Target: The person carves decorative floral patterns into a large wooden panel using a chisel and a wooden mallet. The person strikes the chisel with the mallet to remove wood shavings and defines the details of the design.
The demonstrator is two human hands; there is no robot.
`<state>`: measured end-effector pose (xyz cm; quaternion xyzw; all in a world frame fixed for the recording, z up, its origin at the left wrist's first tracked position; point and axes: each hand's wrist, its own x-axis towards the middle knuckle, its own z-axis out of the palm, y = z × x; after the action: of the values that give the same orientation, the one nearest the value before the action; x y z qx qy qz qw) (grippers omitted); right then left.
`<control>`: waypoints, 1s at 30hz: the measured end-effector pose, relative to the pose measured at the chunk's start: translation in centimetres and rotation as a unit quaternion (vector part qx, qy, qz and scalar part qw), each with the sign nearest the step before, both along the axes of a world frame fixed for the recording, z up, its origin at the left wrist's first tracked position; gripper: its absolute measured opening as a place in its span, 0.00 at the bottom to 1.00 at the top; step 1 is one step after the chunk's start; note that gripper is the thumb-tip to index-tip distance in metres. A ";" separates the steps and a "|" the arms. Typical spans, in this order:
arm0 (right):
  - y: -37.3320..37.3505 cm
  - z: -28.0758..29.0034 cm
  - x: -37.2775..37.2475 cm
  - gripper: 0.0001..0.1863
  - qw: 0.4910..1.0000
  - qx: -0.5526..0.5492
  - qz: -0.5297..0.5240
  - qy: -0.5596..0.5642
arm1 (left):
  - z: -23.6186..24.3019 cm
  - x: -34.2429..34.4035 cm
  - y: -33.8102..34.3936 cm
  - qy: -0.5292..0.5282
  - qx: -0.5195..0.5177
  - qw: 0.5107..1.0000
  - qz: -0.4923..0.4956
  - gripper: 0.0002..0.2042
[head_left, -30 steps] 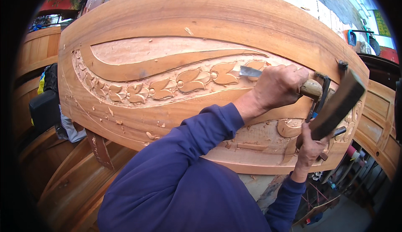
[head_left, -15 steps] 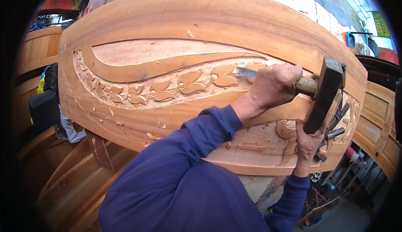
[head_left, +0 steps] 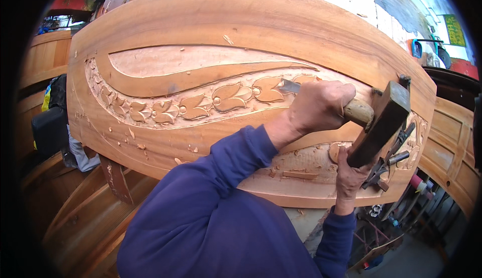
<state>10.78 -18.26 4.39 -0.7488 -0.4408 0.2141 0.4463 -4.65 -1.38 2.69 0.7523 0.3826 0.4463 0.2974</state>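
A large curved wooden panel (head_left: 211,22) with a carved band of leaves (head_left: 201,105) fills the view. My left hand (head_left: 316,107) is closed around a chisel's wooden handle (head_left: 359,111); the steel blade (head_left: 288,86) rests on a leaf at the band's right end. Below it, my right hand (head_left: 351,172) grips a dark wooden mallet (head_left: 384,117). The mallet head is tilted and sits right at the end of the chisel handle. Both forearms wear blue sleeves.
Several spare chisels (head_left: 394,157) lie on the panel's right end, just past the mallet. Wood chips dot the lower carved area. More curved wooden panels stand at the left (head_left: 45,57) and right (head_left: 452,137). A black bag (head_left: 50,127) sits at the left.
The mallet swung from a drawn-back, tilted position onto the chisel handle and now sits slightly lower and tilted at the handle's end. My left hand and the chisel stayed in place.
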 end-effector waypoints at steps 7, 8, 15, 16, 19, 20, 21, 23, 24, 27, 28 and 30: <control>-0.9 -0.1 -1.4 0.36 0.998 0.055 -0.025 -0.001 | -0.4 -0.1 -0.4 -0.003 0.016 0.999 -0.028 0.13; -1.2 -0.8 -1.8 0.31 0.998 0.047 -0.004 -0.031 | -0.6 -0.2 -0.5 0.004 0.017 0.999 -0.033 0.13; -3.8 -1.7 -2.9 0.20 0.999 0.034 -0.024 -0.036 | -0.7 -1.7 -1.1 0.029 0.052 0.994 -0.090 0.11; -4.1 -1.8 -3.0 0.22 0.998 0.030 -0.010 -0.054 | -0.8 -2.0 -0.9 0.037 0.057 0.993 -0.099 0.11; -5.4 -1.7 -2.8 0.34 0.985 0.018 0.058 -0.160 | -0.7 -2.9 -0.7 0.019 0.085 0.986 -0.143 0.11; -5.5 -2.0 -3.0 0.38 0.985 0.043 0.058 -0.157 | -0.6 -3.3 -0.9 0.024 0.091 0.985 -0.146 0.10; -5.6 -2.5 -3.2 0.42 0.984 0.068 0.059 -0.154 | -0.3 -3.8 -1.3 0.030 0.096 0.984 -0.150 0.10; -4.8 -1.0 -2.8 0.41 0.982 0.049 0.044 -0.175 | 1.7 -5.3 -2.3 0.095 0.120 0.982 -0.110 0.10; -5.2 -1.1 -2.1 0.40 0.989 0.041 0.016 -0.141 | 2.2 -5.2 -3.1 0.079 0.087 0.988 -0.098 0.09; -6.8 -1.4 0.0 0.34 0.995 -0.018 -0.091 0.033 | 2.1 -2.4 -3.7 0.023 0.065 0.994 -0.082 0.08; -6.3 -0.7 0.1 0.33 0.995 -0.016 -0.089 0.048 | 1.2 -1.1 -3.4 0.022 0.061 0.995 -0.082 0.07; -5.0 0.8 -0.3 0.31 0.996 -0.003 -0.082 0.048 | -0.1 0.8 -2.3 0.013 0.066 0.996 -0.065 0.07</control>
<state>10.52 -23.26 5.17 -0.7726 -0.3556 0.2138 0.4806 -3.86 -3.66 2.58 0.7993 0.3065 0.4407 0.2701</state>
